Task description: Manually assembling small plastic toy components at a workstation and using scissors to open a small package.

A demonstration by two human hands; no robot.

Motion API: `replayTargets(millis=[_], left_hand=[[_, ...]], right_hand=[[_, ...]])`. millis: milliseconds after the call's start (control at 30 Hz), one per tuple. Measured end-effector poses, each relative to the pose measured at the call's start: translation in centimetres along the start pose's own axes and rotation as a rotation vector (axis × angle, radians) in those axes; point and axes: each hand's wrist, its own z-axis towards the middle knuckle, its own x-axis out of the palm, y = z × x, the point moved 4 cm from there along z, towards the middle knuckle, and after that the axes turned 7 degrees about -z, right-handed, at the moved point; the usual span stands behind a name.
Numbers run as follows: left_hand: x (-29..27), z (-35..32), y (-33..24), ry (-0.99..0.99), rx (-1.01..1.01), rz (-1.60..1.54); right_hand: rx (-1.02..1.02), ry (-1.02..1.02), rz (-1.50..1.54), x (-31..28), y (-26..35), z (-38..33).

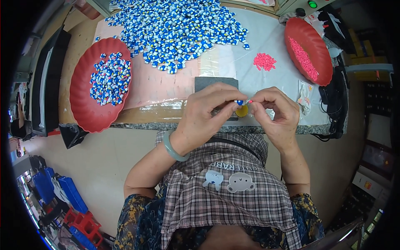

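Granite trim [308, 130] edges the near side of the table [84, 31], whose top carries a pale pink sheet [162, 83] on the left and a whitish sheet [271, 35] on the right. At the near middle, the left hand [204, 108] has thumb and forefinger closed on a small blue-and-white piece [238, 102]. Just right of it, the right hand [277, 114] pinches a tiny pink bit [250, 101]; whether the two touch is too small to tell. A yellow disc [241, 111] shows just below, beside a dark grey mat [214, 82]. Far off spreads a heap of blue-and-white pieces [179, 33], with a small pink pile [264, 61] to its right. Red bowls stand left [79, 96] and right [321, 46], both partly filled. Beyond the table, pale floor [112, 162] runs to blue bins [73, 193] and a red crate [85, 221] at left.
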Motion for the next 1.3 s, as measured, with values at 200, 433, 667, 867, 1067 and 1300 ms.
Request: replayTargets(millis=[200,433,667,867,1067,1300], left_hand=[[0.0,-0.2,0.9,-0.019,-0.181,-0.444],[-0.4,-0.1,0.8,0.040,-0.336,-0.490],[-0.2,-0.2,1.1,0.038,-0.405,-0.556],[0.1,-0.5,1.3,0.004,-0.400,-0.606],[0.6,-0.5,0.6,-0.021,-0.319,-0.498],[0.7,-0.7,0.6,-0.003,-0.212,-0.332]], right_hand=[[0.037,0.020,0.023,-0.3,-0.5,-0.3],[0.094,0.018,0.080,-0.4,-0.8,-0.7],[0.078,0.020,0.062,-0.6,-0.8,-0.7],[0.064,0.016,0.036,-0.7,-0.6,-0.8],[0.023,0.017,-0.009,-0.5,0.3,-0.6],[-0.052,-0.032,-0.162,0.2,0.8,-0.4]])
